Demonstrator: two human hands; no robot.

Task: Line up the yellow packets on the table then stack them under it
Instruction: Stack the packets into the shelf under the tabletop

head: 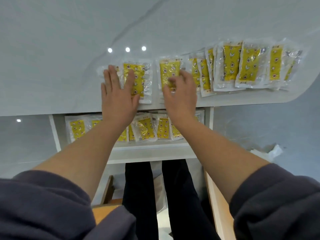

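Several yellow packets in clear wrapping lie in a row along the white table [60, 75]. My left hand [117, 94] lies flat, fingers spread, on the two leftmost packets [138, 78]. My right hand [181, 94] rests with curled fingers on the packet to their right [168, 70]; whether it grips it I cannot tell. Further right, an overlapping group of packets [242, 66] reaches to the table's rounded end. On the shelf [149, 148] under the table, more yellow packets [147, 129] lie side by side, partly hidden by my forearms.
The table's front edge runs just below my hands. White shelf uprights [54, 130] frame the lower shelf. My dark-trousered legs [155, 196] stand below. Crumpled white material [270, 151] lies on the floor at right. A wooden piece [107, 191] sits lower left.
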